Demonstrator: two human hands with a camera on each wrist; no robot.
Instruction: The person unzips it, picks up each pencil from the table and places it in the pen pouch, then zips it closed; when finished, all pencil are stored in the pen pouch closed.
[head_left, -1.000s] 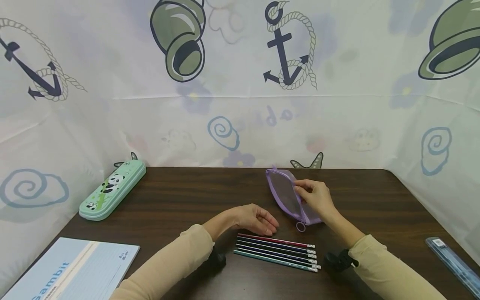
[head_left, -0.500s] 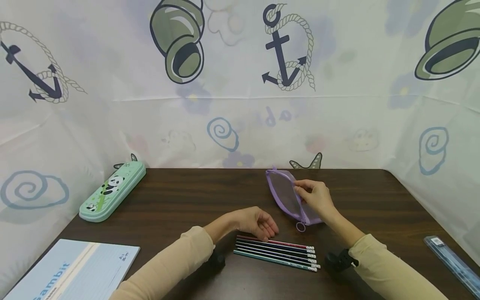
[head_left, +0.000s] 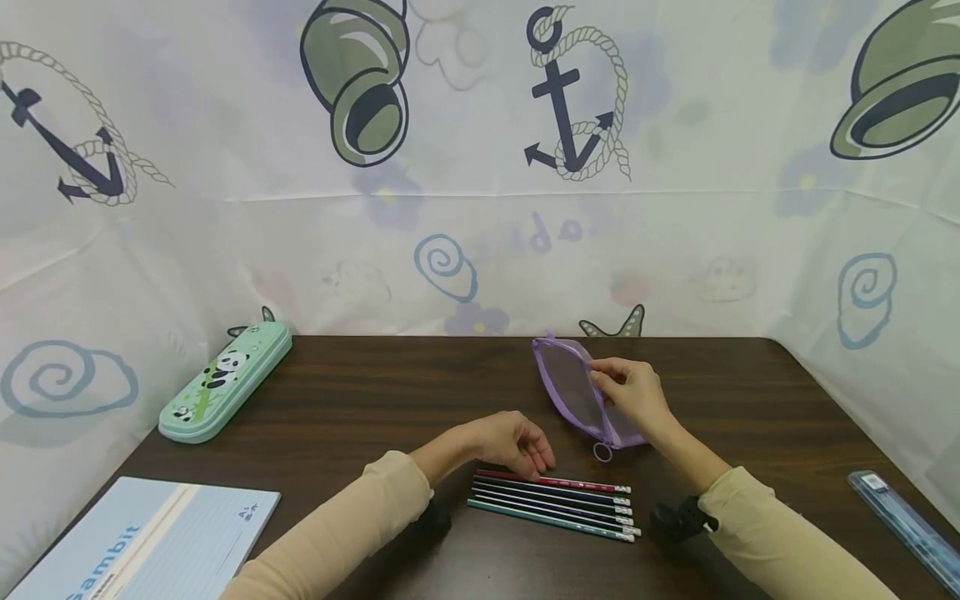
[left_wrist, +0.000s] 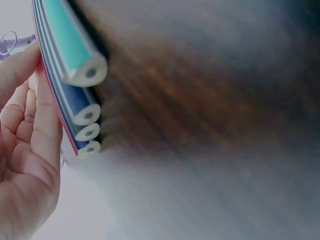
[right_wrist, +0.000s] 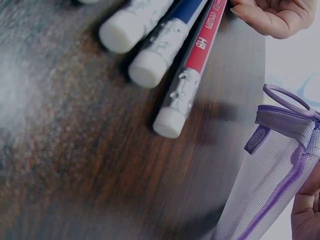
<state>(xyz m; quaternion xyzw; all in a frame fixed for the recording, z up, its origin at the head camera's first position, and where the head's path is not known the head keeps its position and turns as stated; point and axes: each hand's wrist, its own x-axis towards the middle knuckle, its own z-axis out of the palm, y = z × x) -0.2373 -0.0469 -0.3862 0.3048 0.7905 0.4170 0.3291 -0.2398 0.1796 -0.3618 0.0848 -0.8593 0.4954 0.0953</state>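
A row of pencils lies on the table, with the red pencil [head_left: 581, 484] at its far side and the teal pencil [head_left: 551, 521] at its near side. Their white erasers [right_wrist: 169, 122] point right. My left hand [head_left: 513, 444] is at the red pencil, thumb and index fingertips pinching it near its middle; the left wrist view shows the same hand [left_wrist: 30, 145] beside the pencils' unsharpened ends. Behind the row, a purple mesh pencil pouch [head_left: 573, 383] lies unzipped, its mouth spread. My right hand [head_left: 632, 392] pinches the pouch's right edge between thumb and fingers; some fingers are hidden.
A mint panda pencil case [head_left: 225, 383] stands back left. Near the left front lies a light blue notebook [head_left: 150, 533]. A clear blue narrow pack [head_left: 907, 529] is at the right edge. Printed white cloth [head_left: 480, 275] surrounds the brown table [head_left: 390, 375].
My left hand has come slightly toward me, its fingertips down onto the red pencil, which has rolled so its white lettering shows. The right hand keeps its hold on the pouch.
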